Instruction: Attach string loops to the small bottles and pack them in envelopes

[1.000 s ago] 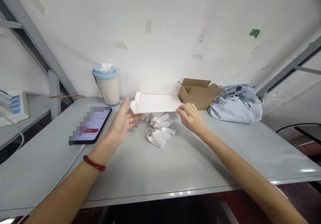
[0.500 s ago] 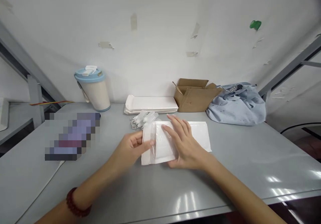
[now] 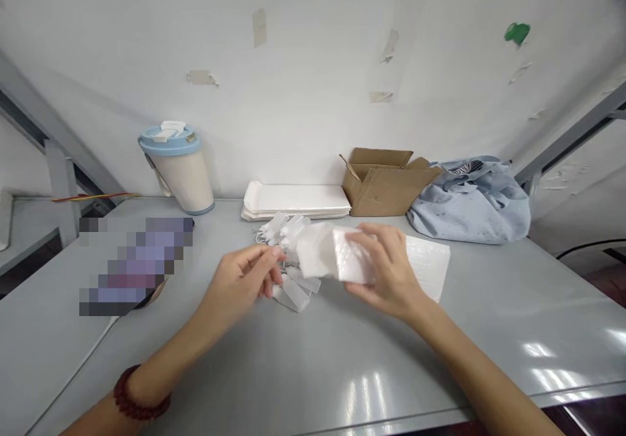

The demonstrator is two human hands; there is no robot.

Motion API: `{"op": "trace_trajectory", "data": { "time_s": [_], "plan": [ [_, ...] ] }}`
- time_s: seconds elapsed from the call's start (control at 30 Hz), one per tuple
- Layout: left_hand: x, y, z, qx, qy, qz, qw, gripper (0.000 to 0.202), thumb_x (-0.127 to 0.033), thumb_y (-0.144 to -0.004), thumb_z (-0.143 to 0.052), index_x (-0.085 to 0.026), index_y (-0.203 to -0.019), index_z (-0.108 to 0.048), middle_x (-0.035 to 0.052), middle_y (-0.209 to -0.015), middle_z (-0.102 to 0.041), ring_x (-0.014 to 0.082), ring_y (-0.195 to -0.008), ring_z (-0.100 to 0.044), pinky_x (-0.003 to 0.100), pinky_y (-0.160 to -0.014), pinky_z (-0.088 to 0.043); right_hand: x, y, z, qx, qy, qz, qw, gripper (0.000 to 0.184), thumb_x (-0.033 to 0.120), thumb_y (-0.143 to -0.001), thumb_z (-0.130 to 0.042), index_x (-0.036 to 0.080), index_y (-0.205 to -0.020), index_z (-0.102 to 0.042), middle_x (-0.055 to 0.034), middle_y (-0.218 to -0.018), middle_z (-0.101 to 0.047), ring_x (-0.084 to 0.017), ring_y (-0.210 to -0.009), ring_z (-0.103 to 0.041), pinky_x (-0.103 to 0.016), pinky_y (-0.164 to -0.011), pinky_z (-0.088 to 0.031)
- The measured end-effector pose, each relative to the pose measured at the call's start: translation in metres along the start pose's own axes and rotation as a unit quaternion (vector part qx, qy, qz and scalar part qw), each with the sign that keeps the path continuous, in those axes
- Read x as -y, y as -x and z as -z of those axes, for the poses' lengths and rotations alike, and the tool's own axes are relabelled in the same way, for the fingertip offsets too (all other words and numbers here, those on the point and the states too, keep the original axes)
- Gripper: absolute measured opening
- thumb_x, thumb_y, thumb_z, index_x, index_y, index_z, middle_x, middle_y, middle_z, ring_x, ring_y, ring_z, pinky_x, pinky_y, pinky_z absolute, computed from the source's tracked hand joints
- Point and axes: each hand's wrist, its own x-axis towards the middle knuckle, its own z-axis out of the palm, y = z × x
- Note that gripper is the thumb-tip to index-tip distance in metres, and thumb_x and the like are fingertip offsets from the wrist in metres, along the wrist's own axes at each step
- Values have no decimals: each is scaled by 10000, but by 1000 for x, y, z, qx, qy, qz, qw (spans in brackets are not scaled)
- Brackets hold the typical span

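One white mailer [image 3: 353, 263], likely light, soft, best held mid-body where my right fingers [image 3: 379, 248] clamp; left fingers [image 3: 265, 265], I can't tell.

Left of the envelope stack [image 3: 298, 198] stands a cup [image 3: 182, 178]; right of it, a box [image 3: 391, 189], then cloth [image 3: 467, 204]; before it, loose pieces [image 3: 295, 294].

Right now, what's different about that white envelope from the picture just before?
The left hand let go of the white envelope; the right hand still holds it, and it moved right. The cardboard box and cup stayed put.
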Motion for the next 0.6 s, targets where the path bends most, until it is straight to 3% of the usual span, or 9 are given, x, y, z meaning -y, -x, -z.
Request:
{"op": "trace_trajectory", "data": {
  "time_s": [0.1, 0.2, 0.4, 0.6],
  "plan": [
    [2, -6, 10, -84, -96, -52, 990, 250, -429, -819, -568, -214, -924, -642, -23, -698, -601, 102, -546, -512, 209, -510, -413, -17, 0, 1, -31, 15, -81, 996, 525, 323, -763, -605, 205, -1237, -410, -142, -1130, -486, -316, -1040, -495, -461, -853, -383],
    [10, -11, 10, -75, -170, -73, 980, 323, -416, -815, -564, -235, -1080, -599, -33, -744, -578, 98, -536, -486, 216, -503, -392, -28, 1, -2, -20, 15, -127, 992, 486, 328, -770, -605, 216, -1215, -445, -129, -1123, -509, -306, -1030, -512, -452, -852, -397],
    [28, -15, -5, -63, -195, -75, 976, 285, -405, -835, -520, -190, -975, -645, -18, -709, -608, 108, -518, -475, 233, -516, -397, -29, 3, -10, 29, -4, -126, 992, 469, 334, -788, -588, 220, -1215, -432, -130, -1127, -516, -305, -1042, -502, -452, -853, -392],
    [22, -11, -2, -107, -206, -94, 968, 244, -393, -828, -532, -199, -865, -675, -10, -691, -620, 132, -588, -521, 233, -545, -407, -26, 4, -10, 55, -15, -128, 990, 471, 319, -789, -589, 232, -1219, -417, -125, -1140, -520, -303, -1052, -494, -456, -869, -381]
  ]
}}
